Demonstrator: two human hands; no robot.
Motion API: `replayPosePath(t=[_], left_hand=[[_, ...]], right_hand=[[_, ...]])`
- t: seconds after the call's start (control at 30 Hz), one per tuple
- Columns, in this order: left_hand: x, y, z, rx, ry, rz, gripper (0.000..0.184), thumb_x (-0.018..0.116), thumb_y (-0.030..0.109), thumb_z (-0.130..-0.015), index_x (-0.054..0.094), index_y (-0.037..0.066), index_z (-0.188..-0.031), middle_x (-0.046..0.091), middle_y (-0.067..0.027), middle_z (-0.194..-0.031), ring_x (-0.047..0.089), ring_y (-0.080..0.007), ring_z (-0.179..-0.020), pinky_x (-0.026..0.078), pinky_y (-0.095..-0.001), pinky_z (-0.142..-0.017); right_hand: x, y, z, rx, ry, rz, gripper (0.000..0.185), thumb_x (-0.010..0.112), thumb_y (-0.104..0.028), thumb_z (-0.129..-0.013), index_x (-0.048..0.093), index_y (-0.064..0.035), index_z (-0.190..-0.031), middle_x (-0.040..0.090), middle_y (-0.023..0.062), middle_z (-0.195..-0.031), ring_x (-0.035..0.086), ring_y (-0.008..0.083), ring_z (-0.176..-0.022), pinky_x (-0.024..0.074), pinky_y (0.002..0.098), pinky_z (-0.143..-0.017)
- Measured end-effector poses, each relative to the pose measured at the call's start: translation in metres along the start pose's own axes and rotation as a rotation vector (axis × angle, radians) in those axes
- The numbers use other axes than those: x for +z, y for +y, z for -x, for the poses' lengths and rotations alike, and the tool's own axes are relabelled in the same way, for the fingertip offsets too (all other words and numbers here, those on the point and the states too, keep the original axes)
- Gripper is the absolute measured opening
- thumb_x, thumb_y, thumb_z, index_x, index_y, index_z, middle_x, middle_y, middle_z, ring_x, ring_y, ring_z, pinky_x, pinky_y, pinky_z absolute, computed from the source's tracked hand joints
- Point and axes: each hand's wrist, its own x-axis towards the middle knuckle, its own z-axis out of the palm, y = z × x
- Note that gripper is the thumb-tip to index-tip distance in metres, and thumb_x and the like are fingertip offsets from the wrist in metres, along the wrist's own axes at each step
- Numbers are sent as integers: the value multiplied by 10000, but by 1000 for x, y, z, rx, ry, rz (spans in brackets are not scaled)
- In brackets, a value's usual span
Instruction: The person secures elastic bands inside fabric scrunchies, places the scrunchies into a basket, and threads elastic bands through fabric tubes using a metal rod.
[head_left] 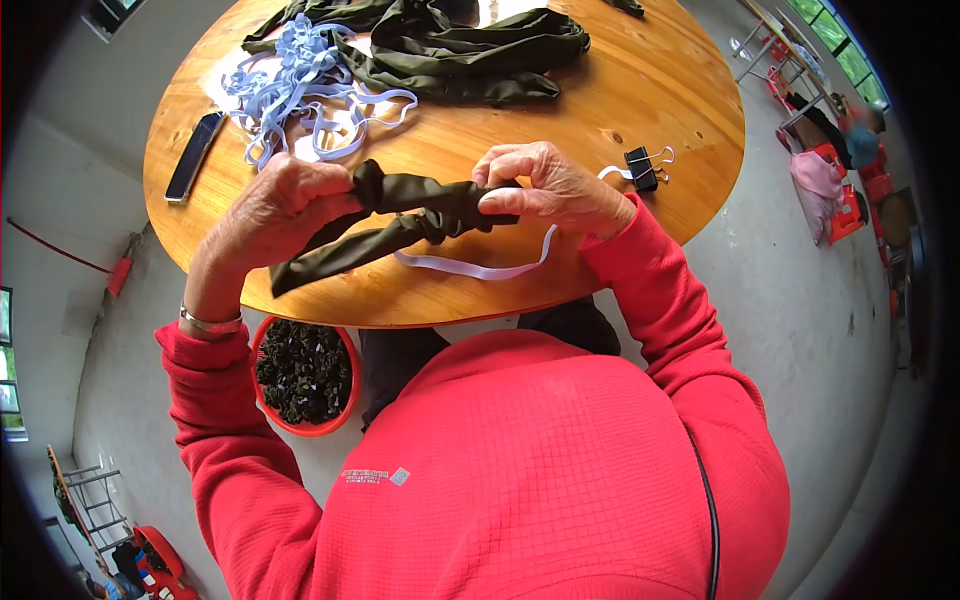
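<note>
A dark green fabric tube (425, 195), bunched in places, stretches between my two hands above the near part of the table. My left hand (285, 205) has its fingers closed on one end, and a flat folded length of the same tube hangs below. On the other side, my right hand (545, 185) pinches the tube between thumb and fingers. A pale elastic band (480, 270) curves beneath the fabric; where its left end goes is hidden. Close to my right hand, a black binder clip (642, 170) grips a short piece of pale elastic.
The round wooden table (680, 110) carries a tangle of light blue elastic (300, 85), a pile of dark green fabric (470, 50) and a phone (195, 155). Below its near edge, a red basin (357, 375) holds many dark gathered pieces. Red stools (845, 215) stand far right.
</note>
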Motion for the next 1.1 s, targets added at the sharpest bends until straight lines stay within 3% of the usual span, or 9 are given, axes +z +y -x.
replayPosePath(t=[0.2, 0.5, 0.6, 0.7, 0.83, 0.93, 0.97, 1.07, 1.1], left_hand=[[0, -3, 11, -227, 49, 143, 249, 568, 56, -871, 441, 10, -662, 345, 15, -558, 336, -41, -526, 305, -241, -450], [-5, -4, 30, -260, 97, 203, 118, 564, 63, -883, 582, -13, -795, 406, 42, -605, 368, -19, -566, 330, -226, -471], [-5, -1, 28, -249, 115, 214, 117, 569, 60, -876, 575, -19, -790, 422, 35, -611, 380, -21, -582, 342, -228, -485], [3, 5, 21, -274, 95, 207, 103, 580, 50, -862, 565, -28, -796, 420, 23, -614, 380, -25, -602, 354, -228, -512], [3, 1, 21, -239, 97, 169, 114, 571, 63, -861, 543, -28, -797, 429, -28, -614, 404, -61, -602, 373, -258, -539], [13, 3, 14, -148, 107, 93, 155, 578, 88, -852, 529, -22, -755, 450, -72, -580, 441, -123, -527, 379, -302, -504], [13, 3, 12, -154, 84, 62, 156, 575, 98, -854, 539, -22, -759, 456, -87, -565, 446, -152, -503, 382, -312, -497], [17, 14, 4, -137, 56, -40, 175, 569, 131, -855, 556, -11, -753, 474, -128, -553, 467, -233, -476, 388, -345, -488], [19, 18, 1, -127, 53, -74, 183, 568, 142, -855, 559, -5, -748, 480, -141, -555, 475, -259, -474, 390, -355, -487]], right_hand=[[4, 11, 4, -101, 122, 578, 191, 665, -227, -775, 603, -47, -773, 597, 66, -812, 564, 247, -829, 408, 350, -745], [6, 8, 12, -36, 112, 598, 191, 656, -246, -774, 597, -65, -787, 591, 57, -846, 549, 255, -872, 376, 364, -789], [5, 13, 9, -34, 51, 512, 174, 665, -193, -783, 599, -32, -798, 589, 60, -833, 564, 229, -813, 415, 348, -743], [10, -2, 2, 9, 35, 67, 210, 652, -209, -810, 627, -2, -833, 592, 111, -766, 570, 247, -740, 451, 334, -683], [5, 3, 3, 88, -8, -172, 244, 685, -182, -786, 619, 14, -915, 604, 129, -843, 580, 246, -785, 463, 319, -723], [5, -14, -1, -247, 170, 238, 378, 718, -236, -756, 585, 17, -1004, 596, 151, -947, 581, 270, -857, 465, 335, -740], [7, -15, -1, -213, 274, 405, 526, 732, -323, -718, 549, -5, -1095, 578, 160, -1032, 561, 279, -956, 432, 366, -810], [7, -54, -13, -299, 363, 857, 561, 708, -384, -711, 547, -38, -1123, 584, 155, -1041, 540, 280, -1012, 381, 388, -859], [12, -61, -18, -331, 305, 805, 552, 683, -388, -719, 547, -55, -1139, 579, 142, -1063, 521, 276, -1046, 351, 393, -866]])
